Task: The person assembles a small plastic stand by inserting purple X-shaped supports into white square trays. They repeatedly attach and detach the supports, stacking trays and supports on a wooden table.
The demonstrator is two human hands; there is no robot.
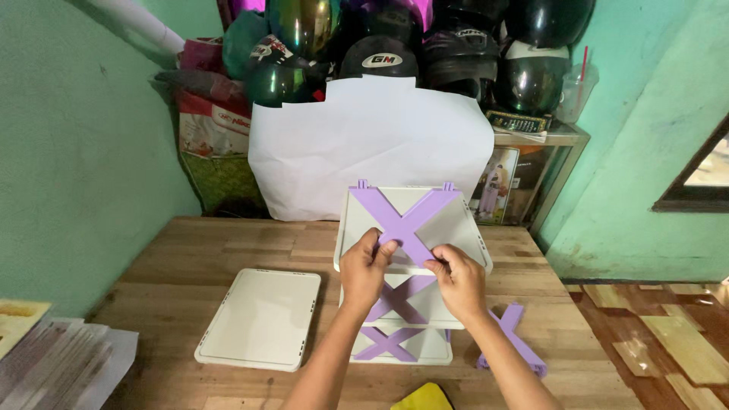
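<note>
Purple X-shaped brace (406, 220), pinched at its near end by the left hand (364, 267) and right hand (458, 279), is held over the top tray (471, 228) of a small white shelf stack (399, 292) in the middle of the wooden table (175, 258).

Both sets of fingers are closed on the brace's lower legs, thumbs on top. If it is pressed unevenly, its far tabs could be knocked out of the tray's edge, or the light stack tipped. The joints under the palms are hidden. A spare white tray (262, 317) lies to the left, a loose purple brace (512, 338) near right. The yellow thing (424, 398) at the near edge is cut off.
</note>
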